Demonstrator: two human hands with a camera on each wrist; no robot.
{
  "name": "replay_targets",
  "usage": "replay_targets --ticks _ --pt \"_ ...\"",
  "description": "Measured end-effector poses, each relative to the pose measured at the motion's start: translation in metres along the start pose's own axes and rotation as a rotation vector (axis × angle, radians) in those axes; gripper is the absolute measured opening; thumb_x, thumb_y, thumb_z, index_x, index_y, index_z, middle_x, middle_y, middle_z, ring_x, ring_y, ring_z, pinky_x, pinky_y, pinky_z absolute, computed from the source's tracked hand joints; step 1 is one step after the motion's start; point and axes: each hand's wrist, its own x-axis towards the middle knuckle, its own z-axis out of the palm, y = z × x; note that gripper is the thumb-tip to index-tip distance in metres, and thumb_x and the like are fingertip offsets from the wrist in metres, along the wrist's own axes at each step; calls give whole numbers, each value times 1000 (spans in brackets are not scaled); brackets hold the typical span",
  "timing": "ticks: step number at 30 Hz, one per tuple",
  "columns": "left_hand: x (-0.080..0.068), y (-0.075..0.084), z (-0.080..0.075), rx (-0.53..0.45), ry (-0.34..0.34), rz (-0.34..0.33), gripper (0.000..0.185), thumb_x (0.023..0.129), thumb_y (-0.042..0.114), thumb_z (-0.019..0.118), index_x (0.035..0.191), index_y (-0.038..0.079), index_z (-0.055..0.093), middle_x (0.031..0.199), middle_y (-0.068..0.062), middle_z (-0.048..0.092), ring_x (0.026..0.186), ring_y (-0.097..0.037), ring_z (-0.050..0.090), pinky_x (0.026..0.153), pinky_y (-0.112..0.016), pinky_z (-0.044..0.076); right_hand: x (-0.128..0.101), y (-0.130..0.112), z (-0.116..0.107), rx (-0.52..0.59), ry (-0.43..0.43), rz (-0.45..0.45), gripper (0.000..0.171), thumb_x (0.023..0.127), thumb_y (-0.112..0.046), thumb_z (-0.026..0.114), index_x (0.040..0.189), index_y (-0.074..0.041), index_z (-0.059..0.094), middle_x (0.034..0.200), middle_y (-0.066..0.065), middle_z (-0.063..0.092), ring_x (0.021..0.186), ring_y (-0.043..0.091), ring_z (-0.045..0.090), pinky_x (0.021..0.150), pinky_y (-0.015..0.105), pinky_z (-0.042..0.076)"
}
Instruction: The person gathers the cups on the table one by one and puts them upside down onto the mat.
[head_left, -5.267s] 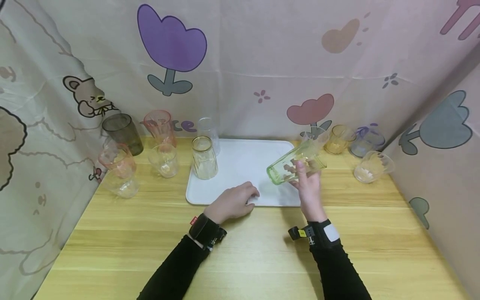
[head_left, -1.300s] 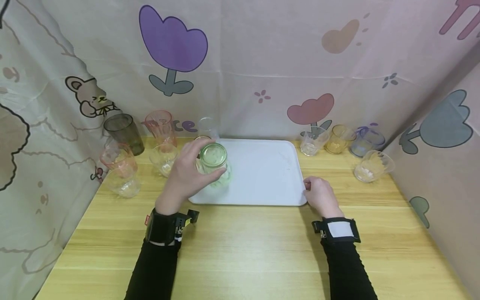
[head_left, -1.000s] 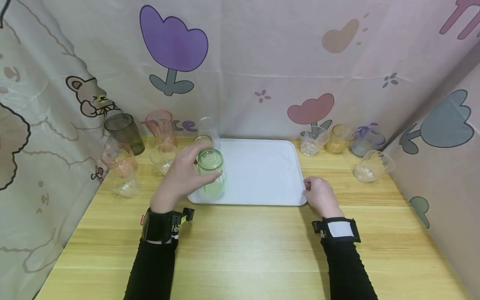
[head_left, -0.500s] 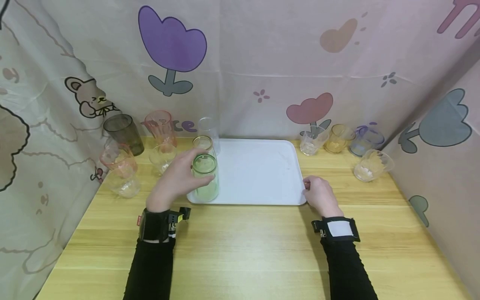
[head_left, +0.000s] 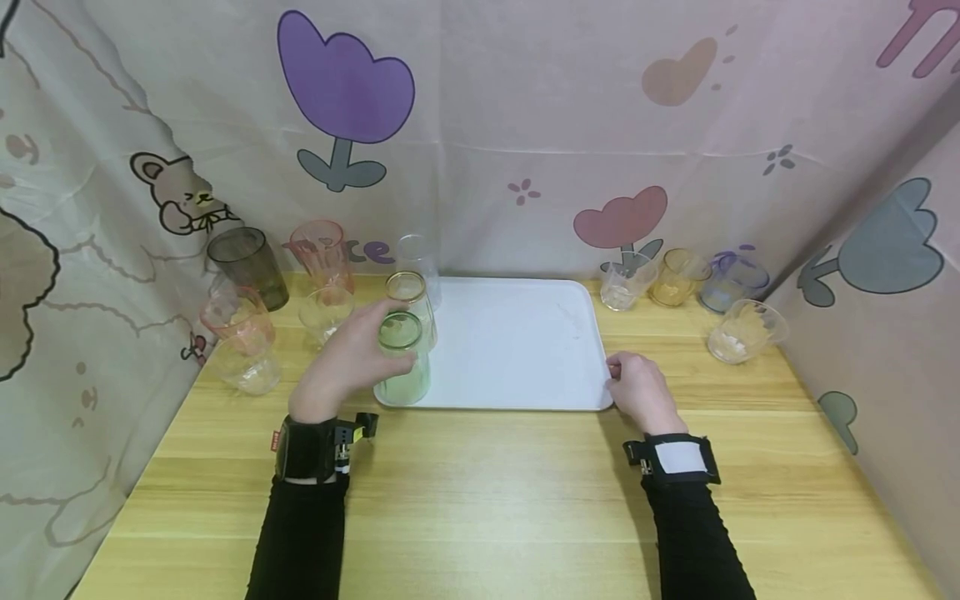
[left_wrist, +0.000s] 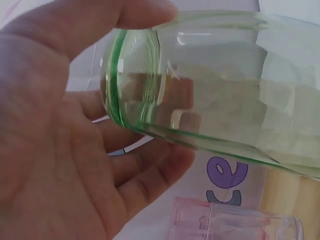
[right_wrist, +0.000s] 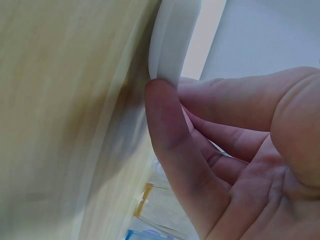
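Observation:
My left hand (head_left: 375,346) grips a green glass (head_left: 402,367) that stands on the front left corner of the white tray (head_left: 525,350). In the left wrist view my left hand (left_wrist: 145,75) has its thumb and fingers curled round the green glass (left_wrist: 210,85). A gold-rimmed clear glass (head_left: 411,300) stands on the tray just behind it. My right hand (head_left: 626,375) rests at the tray's front right corner. In the right wrist view its thumb tip (right_wrist: 162,100) touches the tray's rim (right_wrist: 172,40), and the other fingers hang loosely curled.
Several glasses stand at the back left: a dark grey one (head_left: 247,267), a pink one (head_left: 321,250), a clear one (head_left: 416,254). At the back right stand more, including an amber one (head_left: 678,279) and a bluish one (head_left: 731,283). Cloth walls surround the wooden table (head_left: 487,500).
My left hand has carried the green glass down and leftward to the tray's front left corner. The right hand has stayed at the tray's edge.

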Motion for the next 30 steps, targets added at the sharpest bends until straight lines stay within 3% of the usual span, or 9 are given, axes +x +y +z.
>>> replay_targets --ticks 7,15,18,23,25,27,30 --pt "-1 0 1 17 -21 -12 80 79 12 77 152 9 46 153 -16 49 136 -38 47 109 -61 44 0 -1 0 -2 2 2 36 93 4 63 127 15 62 116 30 68 107 42 66 91 55 55" --pt "0 3 2 32 23 27 76 84 25 83 150 10 49 154 -14 49 140 -38 46 111 -61 41 -1 0 0 -2 5 0 37 92 4 62 127 16 62 116 31 68 106 42 66 91 55 55" --pt "0 6 5 27 123 128 67 87 25 81 146 9 54 146 -11 55 135 -34 50 110 -58 44 0 1 1 -4 6 -2 37 92 4 62 126 16 62 115 31 68 106 42 66 90 55 55" --pt "5 17 17 3 392 416 48 89 10 76 134 2 62 132 -14 64 124 -32 59 108 -48 47 0 0 1 -7 6 -3 37 92 4 62 127 16 62 115 30 68 105 41 66 90 55 55" --pt "8 23 24 6 465 505 44 88 6 75 130 0 64 129 -16 65 121 -33 60 107 -45 49 1 0 1 -6 6 -2 37 92 4 61 127 15 62 115 30 68 105 41 66 90 55 55" --pt "11 29 32 27 498 566 41 88 6 75 128 -1 66 126 -17 65 119 -32 61 106 -43 50 1 0 1 -5 5 -1 37 92 4 61 128 15 61 116 30 68 105 41 66 90 55 55" --pt "16 37 45 70 495 623 38 89 7 74 126 0 67 121 -16 65 114 -31 62 101 -40 53 1 0 1 -4 6 -3 37 92 4 62 127 15 62 116 30 68 105 41 66 91 55 55"
